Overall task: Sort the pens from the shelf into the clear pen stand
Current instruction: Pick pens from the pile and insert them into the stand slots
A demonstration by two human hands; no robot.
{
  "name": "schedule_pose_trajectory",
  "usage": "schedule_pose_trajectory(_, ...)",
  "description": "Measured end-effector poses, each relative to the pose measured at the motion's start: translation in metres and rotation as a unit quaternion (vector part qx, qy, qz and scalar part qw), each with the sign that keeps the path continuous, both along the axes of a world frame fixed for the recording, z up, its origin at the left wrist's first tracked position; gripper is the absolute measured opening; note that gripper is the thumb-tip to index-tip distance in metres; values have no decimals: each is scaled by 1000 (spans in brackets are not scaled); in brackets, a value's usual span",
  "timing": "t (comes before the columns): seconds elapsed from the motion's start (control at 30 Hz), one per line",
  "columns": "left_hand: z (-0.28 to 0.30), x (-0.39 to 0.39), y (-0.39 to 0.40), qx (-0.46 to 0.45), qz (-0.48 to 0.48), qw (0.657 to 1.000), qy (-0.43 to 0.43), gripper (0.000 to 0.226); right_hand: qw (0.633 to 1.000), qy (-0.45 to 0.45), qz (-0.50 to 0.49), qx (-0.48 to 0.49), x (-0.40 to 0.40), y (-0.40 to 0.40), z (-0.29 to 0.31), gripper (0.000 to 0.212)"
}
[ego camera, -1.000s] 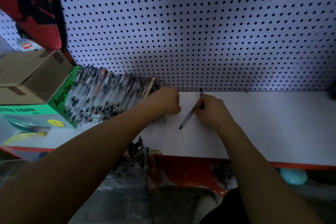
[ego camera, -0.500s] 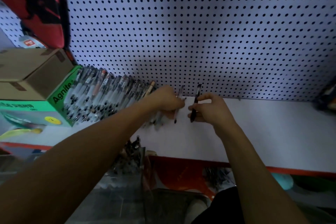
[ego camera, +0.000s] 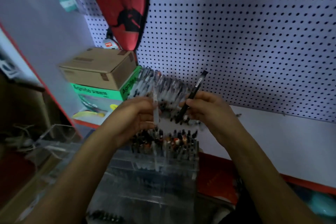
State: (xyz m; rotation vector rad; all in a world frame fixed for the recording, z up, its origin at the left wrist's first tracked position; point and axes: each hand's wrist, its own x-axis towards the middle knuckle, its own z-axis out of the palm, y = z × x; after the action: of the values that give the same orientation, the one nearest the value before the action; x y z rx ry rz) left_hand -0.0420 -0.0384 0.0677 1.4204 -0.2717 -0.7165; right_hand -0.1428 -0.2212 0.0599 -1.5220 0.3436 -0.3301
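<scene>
**Two pens lifted, stand waiting below**

Nearest, the clear pen stand [ego camera: 163, 158] is sitting already crowded. Above it, the left hand [ego camera: 135, 114] is gripping a clear pen [ego camera: 155, 109] and the right hand [ego camera: 209, 109] is pinching a black pen [ego camera: 192, 94]. Next move, likely: lowering each tip into a free slot. Beyond, more pens [ego camera: 163, 87] are waiting on the shelf [ego camera: 272, 132].

Above clear acrylic pen stand [ego camera: 163, 158]: left hand [ego camera: 134, 114] grips pale translucent pen [ego camera: 155, 109], right hand [ego camera: 207, 109] grips slim black pen [ego camera: 193, 94], tilted.
</scene>
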Motion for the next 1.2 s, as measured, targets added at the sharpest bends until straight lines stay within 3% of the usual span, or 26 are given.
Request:
schedule_pose_trajectory(0.13, -13, 4, 47, -27, 96, 995, -23, 17, 999, -12, 36, -10, 13, 40, 5, 9)
schedule_pose_trajectory(0.37, -38, 18, 88, -9, 199, 967, -159, 6, 973, -5, 80, -215, 51, 91, 6, 10)
schedule_pose_trajectory(0.47, -52, 20, 91, -10, 165, 964, -209, 20, 945, 26, 95, -313, 65, 100, 0, 10)
schedule_pose_trajectory(0.57, -71, 21, 93, 79, 101, 945, -300, 31, 913, 66, 157, -371, 70, 100, -7, 12)
schedule_pose_trajectory(0.67, -80, 20, 94, 141, 31, 930, -338, 35, 886, 90, 196, -410, 71, 98, -13, 21)
schedule_pose_trajectory(0.83, -77, 19, 92, 169, -8, 921, -351, 47, 880, 69, 201, -424, 72, 91, -18, 18)
schedule_pose_trajectory(1.0, -75, 18, 92, 198, -14, 900, -388, 45, 877, 44, 201, -435, 70, 88, -19, 14)
schedule_pose_trajectory(1.1, -76, 18, 94, 196, -14, 904, -379, 39, 897, 16, 181, -403, 67, 87, -18, 15)
schedule_pose_trajectory(1.2, -74, 16, 94, 183, 0, 914, -362, 36, 888, 1, 186, -419, 64, 86, -18, 15)
